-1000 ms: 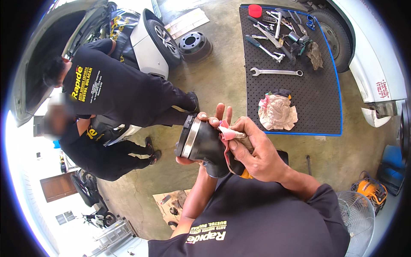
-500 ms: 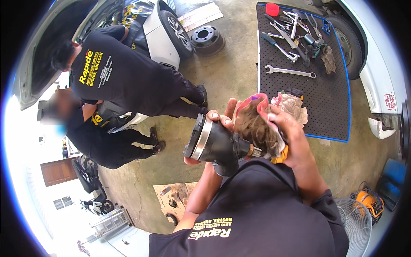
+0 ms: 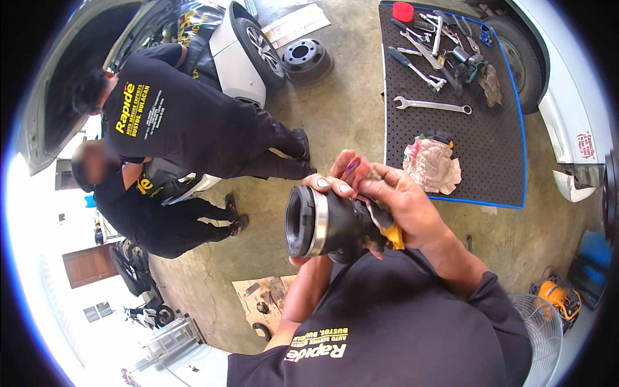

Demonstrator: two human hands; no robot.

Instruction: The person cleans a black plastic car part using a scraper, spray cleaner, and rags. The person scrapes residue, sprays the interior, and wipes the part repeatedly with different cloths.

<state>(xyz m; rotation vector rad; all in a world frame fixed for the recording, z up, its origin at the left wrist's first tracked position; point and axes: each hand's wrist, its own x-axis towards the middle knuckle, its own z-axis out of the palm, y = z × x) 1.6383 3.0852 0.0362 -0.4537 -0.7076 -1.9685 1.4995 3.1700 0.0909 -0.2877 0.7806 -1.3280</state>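
Observation:
In front of my chest, my left hand (image 3: 327, 184) is closed around a black rubber elbow hose (image 3: 339, 222) with a shiny metal band clamp (image 3: 318, 221) near its wide mouth. That open, ribbed mouth points left. My right hand (image 3: 412, 205) grips a multicoloured rag (image 3: 393, 236), its dirty cloth bunched against the hose's right end. Pink cloth shows between the two hands, and an orange-yellow part hangs below my right fingers. The rag and my fingers hide the fitting at that end.
Right of centre, a black perforated mat (image 3: 412, 129) carries a combination wrench (image 3: 433, 106), several other tools, a red cap (image 3: 403, 11) and a crumpled cloth (image 3: 432, 166). Two people in dark shirts stand at the left by an open-hooded car. A wire fan guard (image 3: 540, 332) is close on my right.
My right hand has moved left and down, pressing the rag around the hose's right end and covering the metal fitting. The hose has turned, so its open mouth shows more.

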